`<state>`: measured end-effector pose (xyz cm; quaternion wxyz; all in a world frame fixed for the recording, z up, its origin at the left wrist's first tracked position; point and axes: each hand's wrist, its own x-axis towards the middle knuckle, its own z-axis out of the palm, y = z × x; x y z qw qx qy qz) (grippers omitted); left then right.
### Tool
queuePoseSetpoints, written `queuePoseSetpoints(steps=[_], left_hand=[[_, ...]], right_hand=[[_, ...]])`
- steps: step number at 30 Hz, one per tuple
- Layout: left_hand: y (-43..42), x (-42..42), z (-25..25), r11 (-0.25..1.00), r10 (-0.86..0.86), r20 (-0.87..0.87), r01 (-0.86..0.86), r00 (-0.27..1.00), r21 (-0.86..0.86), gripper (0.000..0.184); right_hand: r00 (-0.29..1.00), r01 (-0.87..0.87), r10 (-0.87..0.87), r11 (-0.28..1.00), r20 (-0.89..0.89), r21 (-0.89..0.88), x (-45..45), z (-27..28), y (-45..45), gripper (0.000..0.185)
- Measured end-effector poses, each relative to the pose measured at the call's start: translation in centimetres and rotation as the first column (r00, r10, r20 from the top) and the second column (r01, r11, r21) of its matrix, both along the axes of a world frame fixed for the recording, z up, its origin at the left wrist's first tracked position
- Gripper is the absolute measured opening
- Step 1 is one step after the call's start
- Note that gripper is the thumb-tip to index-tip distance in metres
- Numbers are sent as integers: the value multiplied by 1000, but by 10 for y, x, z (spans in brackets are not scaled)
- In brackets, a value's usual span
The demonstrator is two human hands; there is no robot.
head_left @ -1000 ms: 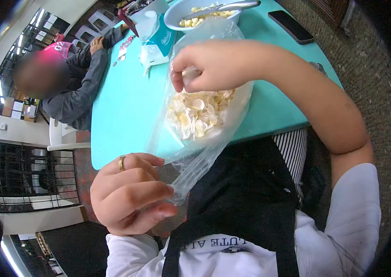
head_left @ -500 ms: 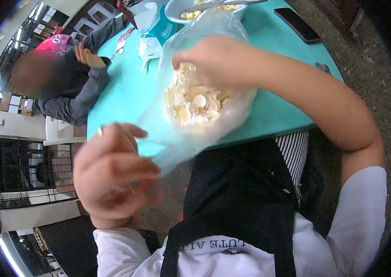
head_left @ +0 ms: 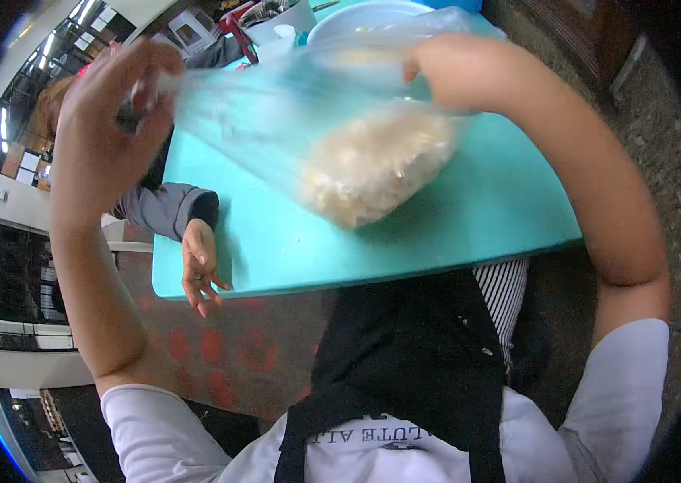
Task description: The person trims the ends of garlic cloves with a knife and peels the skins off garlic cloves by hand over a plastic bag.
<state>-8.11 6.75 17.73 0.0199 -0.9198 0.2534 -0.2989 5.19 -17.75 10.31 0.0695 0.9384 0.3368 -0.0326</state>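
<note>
A clear plastic bag (head_left: 252,121) is stretched between my two hands over the table. Thin pale slices (head_left: 376,165) fill its lower part, which hangs tilted toward me; whether it touches the tabletop I cannot tell. At the upper left, my left hand (head_left: 119,101) pinches one end of the bag, its fingers slightly blurred. My right hand (head_left: 465,72) is closed on the bag's edge above the slices, fingertips partly hidden. Behind the bag stands a white bowl (head_left: 356,18), seen partly through the plastic.
The turquoise table (head_left: 485,193) has its near edge in front of my apron. Another person's hand (head_left: 199,262) rests over the table's left corner, below a grey sleeve (head_left: 167,211). A container (head_left: 284,24) and a red object (head_left: 240,39) stand at the far left.
My left hand has moved up and away from me, drawing the bag taut. My right hand has left the slices and moved right. The other person's hand has come to the table corner.
</note>
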Motion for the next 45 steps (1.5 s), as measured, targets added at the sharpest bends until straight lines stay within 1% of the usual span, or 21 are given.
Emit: queuePoseSetpoints(steps=[4, 5, 7, 9, 12, 15, 17, 21, 22, 23, 24, 25, 26, 28, 32, 33, 35, 38, 40, 43, 45], left_hand=[[7, 28, 0, 987, 30, 84, -43, 996, 158, 15], [2, 31, -7, 998, 17, 40, -19, 999, 64, 15], [-5, 41, -17, 995, -66, 51, 61, 997, 83, 14], [-23, 48, -26, 995, -94, 84, 91, 992, 35, 15], [-35, 63, -23, 972, -215, 178, 228, 960, -58, 12], [-34, 64, -18, 952, -175, 247, 227, 953, -204, 8], [-33, 57, -19, 949, -143, 284, 212, 948, -231, 8], [-11, 57, -16, 913, -214, -147, 145, 966, -380, 9], [-12, 57, -20, 840, -271, -343, 48, 900, -540, 11], [4, 68, -41, 883, -295, -294, 142, 909, -448, 17], [-2, 59, -36, 900, -318, -367, 157, 874, -406, 20], [-7, 52, -35, 924, -253, -392, 102, 884, -368, 23], [-11, 47, -37, 912, -322, -329, 197, 888, -359, 23], [-18, 34, -45, 917, -287, -222, 200, 932, -346, 33], [7, -2, -90, 723, -212, -162, 43, 964, -689, 45], [18, -16, -100, 731, -95, -232, -90, 968, -676, 45], [30, -39, -129, 731, 207, -388, -405, 898, -549, 35], [30, -82, -179, 724, 337, -465, -541, 819, -427, 34], [10, -103, -202, 739, 457, -456, -611, 764, -283, 34], [-16, -122, -226, 720, 537, -568, -690, 624, -78, 63], [-40, -120, -235, 678, 564, -588, -732, 580, -71, 75]], right_hand=[[991, -65, 61, 997, 119, 30, -11, 1, -10, 40], [982, -174, 162, 976, 94, 131, -16, -1, -8, 35], [930, -362, 362, 869, 65, 337, -27, -11, 3, 27], [864, -300, 454, 811, -218, 502, -36, -22, 25, 29], [560, -229, 549, 822, -620, 521, -11, -69, 53, 33], [599, -360, 623, 771, -503, 525, 28, -99, 65, 39], [698, -301, 510, 846, -503, 440, 29, -68, 54, 38], [731, -122, 371, 897, -573, 425, 19, -11, 39, 34], [737, -80, 328, 910, -591, 406, 15, -11, 36, 32], [742, -46, 292, 920, -603, 389, 10, -11, 35, 31], [750, -26, 268, 925, -604, 379, 6, -8, 36, 29], [807, -101, 340, 885, -482, 455, 11, -21, 37, 26], [844, -180, 405, 831, -352, 526, 15, -37, 35, 23], [873, -214, 422, 783, -246, 584, 5, -36, 26, 18], [882, -123, 408, 683, -237, 720, -5, -41, 11, 17], [901, -148, 395, 669, -180, 729, -11, -36, 5, 17], [911, -158, 383, 666, -152, 729, -13, -30, -7, 19], [908, -236, 418, 539, -13, 808, -13, -36, -18, 21], [926, -306, 360, 544, 111, 781, -16, -34, -23, 22], [930, -334, 308, 472, 202, 816, -18, -32, -25, 20], [929, -327, 298, 389, 218, 861, -15, -37, -27, 18]])
